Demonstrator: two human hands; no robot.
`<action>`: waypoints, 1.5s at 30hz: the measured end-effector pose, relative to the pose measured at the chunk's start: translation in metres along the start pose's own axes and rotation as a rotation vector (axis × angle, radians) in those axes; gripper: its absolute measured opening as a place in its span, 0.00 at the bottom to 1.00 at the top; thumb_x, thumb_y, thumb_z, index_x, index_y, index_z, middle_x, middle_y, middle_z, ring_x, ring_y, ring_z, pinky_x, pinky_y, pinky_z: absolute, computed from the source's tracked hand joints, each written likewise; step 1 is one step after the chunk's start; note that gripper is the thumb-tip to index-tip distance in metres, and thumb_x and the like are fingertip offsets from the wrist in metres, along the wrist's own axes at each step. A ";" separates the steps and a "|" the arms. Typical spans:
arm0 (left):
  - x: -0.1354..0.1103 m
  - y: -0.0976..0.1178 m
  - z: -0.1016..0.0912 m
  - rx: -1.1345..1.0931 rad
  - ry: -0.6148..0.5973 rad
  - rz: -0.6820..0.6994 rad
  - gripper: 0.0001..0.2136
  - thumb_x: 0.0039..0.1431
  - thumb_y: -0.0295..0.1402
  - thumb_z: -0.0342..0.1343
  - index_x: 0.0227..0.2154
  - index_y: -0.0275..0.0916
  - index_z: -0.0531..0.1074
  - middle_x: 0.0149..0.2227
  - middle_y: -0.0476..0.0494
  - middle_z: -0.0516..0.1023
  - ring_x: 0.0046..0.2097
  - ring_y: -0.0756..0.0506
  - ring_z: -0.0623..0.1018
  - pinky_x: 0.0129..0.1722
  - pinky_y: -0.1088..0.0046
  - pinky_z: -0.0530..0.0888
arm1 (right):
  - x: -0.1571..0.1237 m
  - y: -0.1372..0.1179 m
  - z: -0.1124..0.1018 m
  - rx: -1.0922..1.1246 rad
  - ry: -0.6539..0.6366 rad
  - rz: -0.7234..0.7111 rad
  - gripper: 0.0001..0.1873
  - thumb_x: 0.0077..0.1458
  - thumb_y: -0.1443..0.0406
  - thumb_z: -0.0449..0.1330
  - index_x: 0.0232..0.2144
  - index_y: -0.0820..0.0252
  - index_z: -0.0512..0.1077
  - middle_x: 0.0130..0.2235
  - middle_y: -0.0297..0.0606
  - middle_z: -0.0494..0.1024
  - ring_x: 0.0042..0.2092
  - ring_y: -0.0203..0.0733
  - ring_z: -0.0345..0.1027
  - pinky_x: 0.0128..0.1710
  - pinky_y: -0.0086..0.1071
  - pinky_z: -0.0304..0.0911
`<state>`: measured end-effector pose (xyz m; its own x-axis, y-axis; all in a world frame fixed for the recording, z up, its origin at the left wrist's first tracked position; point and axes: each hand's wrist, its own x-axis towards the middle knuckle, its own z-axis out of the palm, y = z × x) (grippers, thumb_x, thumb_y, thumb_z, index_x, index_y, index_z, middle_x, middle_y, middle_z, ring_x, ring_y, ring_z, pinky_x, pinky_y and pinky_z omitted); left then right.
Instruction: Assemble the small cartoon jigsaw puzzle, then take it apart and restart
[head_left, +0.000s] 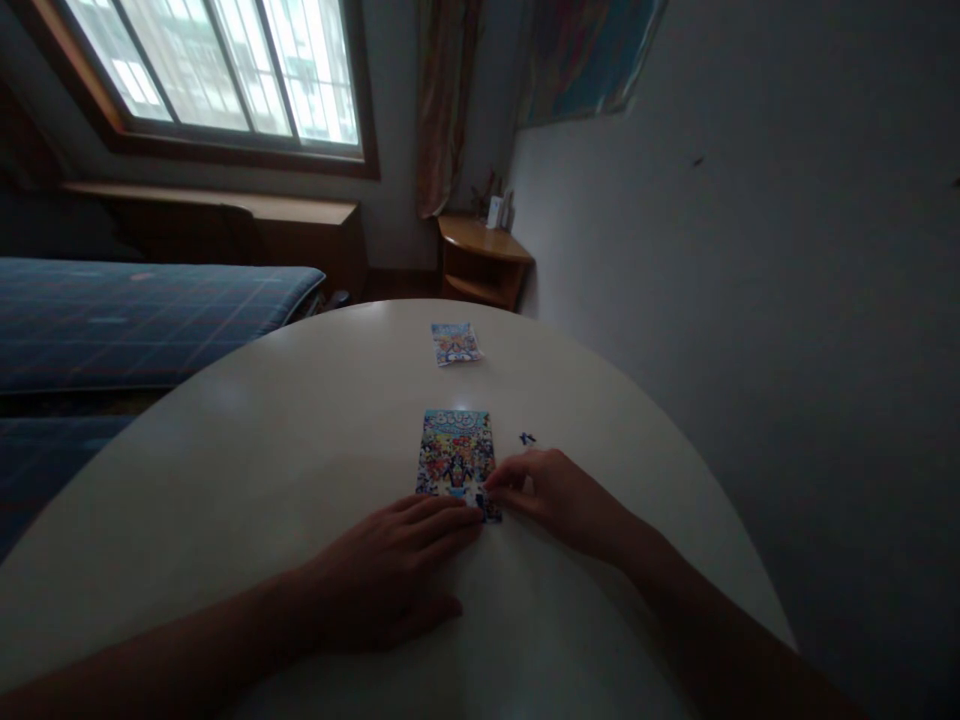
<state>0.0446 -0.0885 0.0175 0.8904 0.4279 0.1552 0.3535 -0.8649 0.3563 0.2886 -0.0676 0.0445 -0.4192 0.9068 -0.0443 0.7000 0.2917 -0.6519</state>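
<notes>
- The colourful puzzle (pixel 456 445) lies flat on the counter in front of you, its long sides running away from you; pale patches show in its lower part, near your fingers.
- Your left hand (pixel 409 560) lies palm down with its fingers extended across the puzzle's lower edge, the thumb spread apart toward you.
- Your right hand (pixel 559 500) reaches in from the right, thumb and index fingertips close to each other at the puzzle's lower right side; you cannot tell from this view whether they are clamped on a piece.
- A small dark loose piece (pixel 528 439) sits just beyond your right hand, to the right of the puzzle and apart from it.
- Farther from you, in line with the puzzle, lies a smaller printed sheet (pixel 456 344) with a similar picture.
- All of these rest on your pale, round-edged counter (pixel 337 430).
- Past its left edge you have a blue plaid mattress (pixel 135 320); beyond its far edge, a wooden corner cabinet (pixel 480 237).
</notes>
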 end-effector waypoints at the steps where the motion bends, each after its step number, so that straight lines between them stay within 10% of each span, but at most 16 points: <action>1: 0.000 0.000 0.000 0.002 0.000 0.001 0.27 0.61 0.38 0.55 0.62 0.39 0.60 0.63 0.38 0.66 0.62 0.38 0.67 0.62 0.57 0.65 | 0.000 0.000 0.000 -0.015 0.003 -0.003 0.06 0.54 0.68 0.63 0.33 0.57 0.81 0.31 0.34 0.81 0.31 0.36 0.73 0.33 0.28 0.62; 30: 0.004 0.002 -0.001 0.021 -0.017 0.014 0.28 0.59 0.38 0.58 0.61 0.36 0.60 0.62 0.36 0.66 0.61 0.36 0.67 0.62 0.57 0.64 | -0.005 0.004 -0.013 -0.267 0.019 -0.141 0.04 0.55 0.66 0.64 0.32 0.53 0.80 0.36 0.34 0.80 0.35 0.37 0.73 0.40 0.32 0.62; 36: 0.003 0.001 -0.001 0.029 -0.032 0.017 0.27 0.61 0.39 0.56 0.62 0.38 0.59 0.64 0.37 0.62 0.63 0.36 0.64 0.63 0.54 0.63 | -0.015 0.022 -0.045 -0.304 0.104 0.075 0.03 0.53 0.64 0.64 0.32 0.55 0.79 0.34 0.37 0.79 0.34 0.40 0.71 0.35 0.32 0.62; 45: 0.004 0.005 -0.004 0.077 -0.040 0.022 0.25 0.61 0.37 0.56 0.60 0.37 0.61 0.62 0.37 0.67 0.61 0.36 0.68 0.61 0.55 0.65 | -0.011 0.039 -0.039 -0.233 0.023 0.204 0.09 0.51 0.63 0.65 0.36 0.58 0.77 0.33 0.38 0.77 0.33 0.40 0.69 0.33 0.31 0.61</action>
<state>0.0490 -0.0901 0.0232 0.9083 0.3992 0.1248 0.3534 -0.8922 0.2813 0.3430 -0.0545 0.0486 -0.2451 0.9597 -0.1379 0.8834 0.1624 -0.4396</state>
